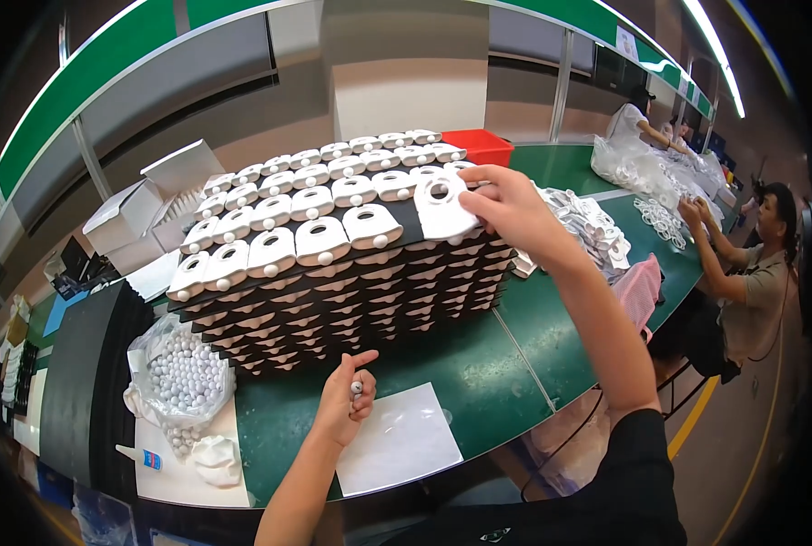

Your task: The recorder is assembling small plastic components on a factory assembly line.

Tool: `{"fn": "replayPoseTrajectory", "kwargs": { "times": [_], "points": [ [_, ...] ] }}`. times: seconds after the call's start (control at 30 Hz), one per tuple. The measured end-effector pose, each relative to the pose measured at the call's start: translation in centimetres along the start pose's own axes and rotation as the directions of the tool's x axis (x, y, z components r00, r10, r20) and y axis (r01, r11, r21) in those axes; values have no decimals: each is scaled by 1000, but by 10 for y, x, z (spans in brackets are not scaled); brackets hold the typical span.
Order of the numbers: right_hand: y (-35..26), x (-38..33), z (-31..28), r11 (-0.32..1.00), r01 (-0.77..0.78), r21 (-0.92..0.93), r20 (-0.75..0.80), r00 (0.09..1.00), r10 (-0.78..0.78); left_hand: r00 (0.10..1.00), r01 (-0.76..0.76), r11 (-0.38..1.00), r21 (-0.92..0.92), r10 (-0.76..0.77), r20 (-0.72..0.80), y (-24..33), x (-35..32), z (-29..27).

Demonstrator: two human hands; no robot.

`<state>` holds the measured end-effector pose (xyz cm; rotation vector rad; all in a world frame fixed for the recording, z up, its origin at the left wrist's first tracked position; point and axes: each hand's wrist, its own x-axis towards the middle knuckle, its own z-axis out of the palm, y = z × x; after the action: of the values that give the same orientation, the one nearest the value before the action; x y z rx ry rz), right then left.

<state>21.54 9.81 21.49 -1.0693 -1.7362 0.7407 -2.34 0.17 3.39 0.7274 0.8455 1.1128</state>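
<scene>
Green workbench [465, 364] stretches beneath both hands. Right-hand fingers and thumb pinch the right edge of a white arched plastic piece [444, 220], under the right hand [522, 217] at the near right corner of the stacked black trays [410, 223]. Left hand [338, 407]: index finger extended, other fingers curled around a small whitish ball [357, 388]; left of them lies a clear plastic bag [141, 358] of white balls.
</scene>
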Motion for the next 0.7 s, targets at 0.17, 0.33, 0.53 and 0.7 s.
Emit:
{"fn": "replayPoseTrajectory", "kwargs": {
  "times": [0.17, 0.33, 0.53, 0.7],
  "points": [
    [20, 49, 7, 957, -287, 29, 277, 923, 268, 994, 107, 979, -172, -101, 45, 1, -1, -7],
    [22, 57, 8, 945, -323, -49, 258, 910, 324, 993, 119, 950, -290, -111, 42, -1, 3, -9],
    [46, 64, -63, 965, -83, -251, -18, 997, 81, 997, 72, 941, -331, -75, 3, 3, 3, -14],
    [169, 42, -206, 533, -222, -817, -271, 962, -15, 998, 55, 944, -325, -49, 27, -1, 7, -9]
  ]
}}
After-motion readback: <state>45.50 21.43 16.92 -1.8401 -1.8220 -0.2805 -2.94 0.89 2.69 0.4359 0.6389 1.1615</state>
